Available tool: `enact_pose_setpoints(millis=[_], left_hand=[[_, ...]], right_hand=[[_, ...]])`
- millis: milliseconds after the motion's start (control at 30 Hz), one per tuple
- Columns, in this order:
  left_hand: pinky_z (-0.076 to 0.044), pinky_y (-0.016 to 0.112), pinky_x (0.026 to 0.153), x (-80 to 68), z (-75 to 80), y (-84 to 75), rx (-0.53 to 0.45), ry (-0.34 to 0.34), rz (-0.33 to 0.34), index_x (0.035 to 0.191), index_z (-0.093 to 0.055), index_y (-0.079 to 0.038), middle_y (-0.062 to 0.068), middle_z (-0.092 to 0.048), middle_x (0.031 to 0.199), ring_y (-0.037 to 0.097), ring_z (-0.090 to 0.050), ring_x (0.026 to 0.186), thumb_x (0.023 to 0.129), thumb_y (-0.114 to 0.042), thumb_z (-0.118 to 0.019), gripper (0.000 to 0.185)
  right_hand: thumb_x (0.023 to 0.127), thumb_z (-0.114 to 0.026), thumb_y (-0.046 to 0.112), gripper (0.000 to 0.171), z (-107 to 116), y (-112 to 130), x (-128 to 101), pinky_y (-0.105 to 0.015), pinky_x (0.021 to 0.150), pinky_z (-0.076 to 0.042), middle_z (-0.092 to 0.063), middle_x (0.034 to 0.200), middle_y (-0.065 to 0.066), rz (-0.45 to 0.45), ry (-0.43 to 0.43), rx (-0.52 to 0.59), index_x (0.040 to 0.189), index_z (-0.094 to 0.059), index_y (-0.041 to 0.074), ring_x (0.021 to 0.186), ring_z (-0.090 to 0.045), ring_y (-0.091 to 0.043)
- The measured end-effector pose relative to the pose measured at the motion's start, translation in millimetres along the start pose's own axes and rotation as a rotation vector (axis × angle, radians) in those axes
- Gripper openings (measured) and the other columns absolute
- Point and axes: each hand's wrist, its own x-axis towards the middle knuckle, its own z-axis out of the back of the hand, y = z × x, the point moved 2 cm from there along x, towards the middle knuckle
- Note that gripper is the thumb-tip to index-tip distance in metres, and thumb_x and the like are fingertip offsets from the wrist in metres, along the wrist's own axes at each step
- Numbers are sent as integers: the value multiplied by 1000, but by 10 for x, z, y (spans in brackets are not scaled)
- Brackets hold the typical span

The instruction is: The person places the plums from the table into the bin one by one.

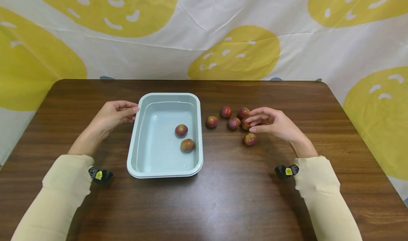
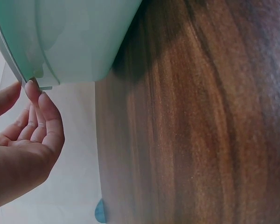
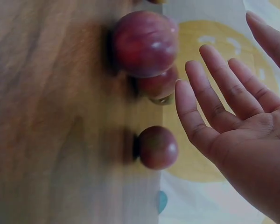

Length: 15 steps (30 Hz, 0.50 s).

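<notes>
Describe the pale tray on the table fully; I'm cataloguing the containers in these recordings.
The tray is a pale blue-green rectangular tub with rounded corners, a rolled rim and smooth glossy walls, plastic by its look. It sits flat and upright on the dark wooden table, left of centre. Two reddish round fruits lie inside, toward its right wall, apparently apart. The left hand touches the rim at the far left corner with its fingertips. Its double-lined edge may mean two nested trays; I cannot tell.
</notes>
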Motion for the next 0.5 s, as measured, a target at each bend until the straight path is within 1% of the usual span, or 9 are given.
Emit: enact_pose_setpoints(millis=[133,233,367,500], left_hand=[[-53,28,76,1,4,-2,-1,2,-2,119,-50,11,2,-62,89,9,-60,75,90,-22,-59,45],[-53,30,77,-2,4,-7,0,1,-3,119,-50,11,2,-62,89,9,-60,75,90,-22,-59,45],[-52,31,77,-8,3,-13,-6,-4,-4,118,-50,12,1,-62,87,9,-60,74,90,-21,-59,44],[-53,30,76,-7,2,-6,-18,-5,-3,117,-50,12,0,-62,85,9,-60,73,89,-21,-60,44]], right_hand=[[79,-69,2,46,10,-68,-38,-23,78,-49,-61,107,-23,-15,-7,-24,118,-48,-9,99,-60,-26],[79,-70,3,45,14,-108,-61,-22,80,-48,-62,108,-21,-28,-5,-39,118,-50,-7,100,-60,-26],[78,-71,4,45,16,-156,-88,-22,80,-48,-62,107,-21,-43,-4,-56,117,-51,-6,101,-59,-26],[78,-71,4,46,11,-204,-109,-22,80,-47,-62,106,-22,-55,-5,-61,117,-51,-6,100,-60,-22]])
